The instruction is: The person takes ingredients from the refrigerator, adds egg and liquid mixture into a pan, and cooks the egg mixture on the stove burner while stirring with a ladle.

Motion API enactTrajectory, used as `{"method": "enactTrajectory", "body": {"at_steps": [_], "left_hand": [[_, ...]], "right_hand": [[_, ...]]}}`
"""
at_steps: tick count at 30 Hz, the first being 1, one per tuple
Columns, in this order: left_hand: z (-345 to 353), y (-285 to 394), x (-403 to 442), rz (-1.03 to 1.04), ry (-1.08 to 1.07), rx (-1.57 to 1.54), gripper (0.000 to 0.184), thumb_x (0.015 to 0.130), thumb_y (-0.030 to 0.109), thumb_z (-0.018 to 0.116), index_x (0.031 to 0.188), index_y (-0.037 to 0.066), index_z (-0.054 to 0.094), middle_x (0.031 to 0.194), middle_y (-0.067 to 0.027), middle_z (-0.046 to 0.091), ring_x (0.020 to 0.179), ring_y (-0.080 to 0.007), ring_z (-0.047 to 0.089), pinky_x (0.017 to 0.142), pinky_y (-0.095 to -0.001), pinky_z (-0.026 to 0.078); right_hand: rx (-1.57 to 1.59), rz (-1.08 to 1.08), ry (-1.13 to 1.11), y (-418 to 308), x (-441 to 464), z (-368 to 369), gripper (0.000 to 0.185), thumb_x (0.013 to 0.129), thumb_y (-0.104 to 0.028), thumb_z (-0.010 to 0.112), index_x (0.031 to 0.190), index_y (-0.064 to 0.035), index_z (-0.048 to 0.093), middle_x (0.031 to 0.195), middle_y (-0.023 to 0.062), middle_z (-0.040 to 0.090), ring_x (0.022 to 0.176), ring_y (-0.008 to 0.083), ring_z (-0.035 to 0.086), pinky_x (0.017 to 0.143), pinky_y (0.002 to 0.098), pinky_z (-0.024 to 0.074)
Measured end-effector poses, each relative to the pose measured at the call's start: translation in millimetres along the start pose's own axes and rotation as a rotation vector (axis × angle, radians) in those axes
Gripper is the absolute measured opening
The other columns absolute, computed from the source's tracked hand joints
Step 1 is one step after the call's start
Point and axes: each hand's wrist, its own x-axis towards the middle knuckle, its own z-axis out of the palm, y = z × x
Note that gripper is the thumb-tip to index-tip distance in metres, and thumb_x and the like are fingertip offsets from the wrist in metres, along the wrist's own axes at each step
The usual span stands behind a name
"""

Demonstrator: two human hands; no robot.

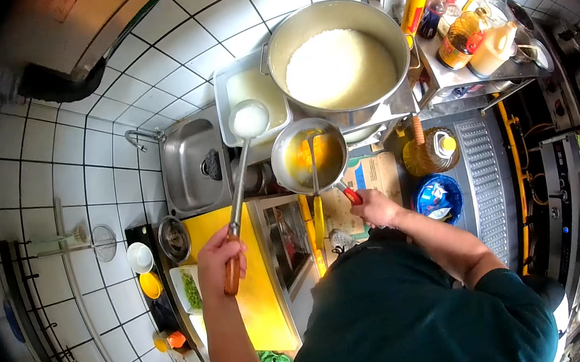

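Note:
My left hand (220,265) is wrapped round the wooden handle of a long metal ladle (249,119). White contents fill its bowl, which is over a rectangular plastic container (283,125) of pale contents. In my right hand (376,209) is the red handle of a metal saucepan (282,175). Yellow-orange contents lie inside the pan, and a yellow-handled spatula (318,214) rests in it, the handle hanging over the near rim. Just behind the pan stands a large metal pot (273,55) with white contents.
A steel sink (189,165) is at the left, beside a yellow board (246,289). On the right are an oil jug (419,158), a blue-lined bin (418,197) and a shelf with bottles (499,47). A stove (565,211) stands far right.

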Motion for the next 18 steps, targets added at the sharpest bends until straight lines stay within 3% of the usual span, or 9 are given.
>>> {"method": "enactTrajectory", "body": {"at_steps": [2, 5, 6, 10, 13, 16, 18], "left_hand": [[2.3, -1.3, -28.4, -0.026, 0.051, 0.112, 0.034, 0.088, 0.003, 0.063, 0.122, -0.001, 0.065, 0.079, -0.0071, 0.063, 0.053, -0.0117, 0.057, 0.045, -0.0252, 0.045], [-11.7, -32.5, -48.5, 0.048, 0.073, 0.447, 0.039, 0.09, 0.003, 0.063, 0.128, 0.003, 0.065, 0.079, -0.0063, 0.059, 0.06, -0.0087, 0.054, 0.053, -0.0237, 0.045], [-17.8, -41.3, -50.4, 0.15, 0.025, 0.684, 0.046, 0.09, 0.002, 0.062, 0.136, 0.004, 0.063, 0.079, -0.0029, 0.056, 0.066, -0.0068, 0.051, 0.06, -0.0241, 0.045], [-20.6, -51.8, -74.6, 0.544, 0.036, 1.012, 0.056, 0.084, -0.005, 0.064, 0.14, 0.0, 0.058, 0.08, -0.0005, 0.056, 0.064, -0.0062, 0.053, 0.057, -0.0234, 0.045], [-19.8, -46.8, -83.1, 0.165, 0.01, 0.555, 0.058, 0.085, -0.003, 0.063, 0.142, -0.002, 0.054, 0.081, -0.005, 0.059, 0.061, -0.0085, 0.056, 0.053, -0.0233, 0.046], [-30.1, -38.2, -65.2, 0.065, -0.081, 0.176, 0.057, 0.088, 0.0, 0.06, 0.144, -0.004, 0.051, 0.082, -0.0074, 0.062, 0.057, -0.0116, 0.059, 0.048, -0.0245, 0.047], [-30.6, -38.6, -41.2, 0.082, -0.051, 0.08, 0.056, 0.089, 0.001, 0.059, 0.144, -0.004, 0.051, 0.083, -0.0083, 0.063, 0.055, -0.013, 0.059, 0.046, -0.0256, 0.047]], "right_hand": [[-0.029, -0.064, 0.029, 8.1, 5.8, 6.1, 0.017, 0.089, -0.016, 0.063, 0.093, 0.0001, 0.06, 0.062, 0.0092, 0.059, 0.051, 0.0188, 0.058, 0.048, 0.0359, 0.0481], [0.068, 0.02, -0.009, -16.7, -9.9, 9.0, 0.016, 0.089, -0.015, 0.063, 0.092, -0.0004, 0.06, 0.062, 0.0074, 0.058, 0.05, 0.0178, 0.056, 0.047, 0.0349, 0.0467], [0.066, 0.019, -0.006, -19.3, -12.4, 11.0, 0.015, 0.089, -0.015, 0.063, 0.092, -0.0005, 0.06, 0.062, 0.0071, 0.058, 0.049, 0.0175, 0.055, 0.047, 0.0347, 0.0463], [0.064, 0.035, 0.006, -24.1, -20.8, 20.4, 0.015, 0.09, -0.015, 0.063, 0.094, -0.0007, 0.059, 0.062, 0.0064, 0.057, 0.049, 0.0167, 0.054, 0.045, 0.0339, 0.0451], [0.101, 0.039, 0.008, -18.4, -24.5, 29.5, 0.015, 0.09, -0.014, 0.063, 0.095, -0.0011, 0.058, 0.063, 0.0063, 0.056, 0.049, 0.0165, 0.054, 0.045, 0.0331, 0.0444], [0.132, 0.014, 0.022, -11.4, -33.1, 39.7, 0.015, 0.091, -0.014, 0.062, 0.095, -0.0011, 0.056, 0.063, 0.006, 0.056, 0.049, 0.0161, 0.054, 0.044, 0.0322, 0.0431], [0.201, -0.002, 0.019, -6.5, -42.2, 46.6, 0.015, 0.092, -0.014, 0.062, 0.096, -0.0008, 0.056, 0.062, 0.0057, 0.055, 0.047, 0.0157, 0.052, 0.044, 0.0321, 0.0423]]}}
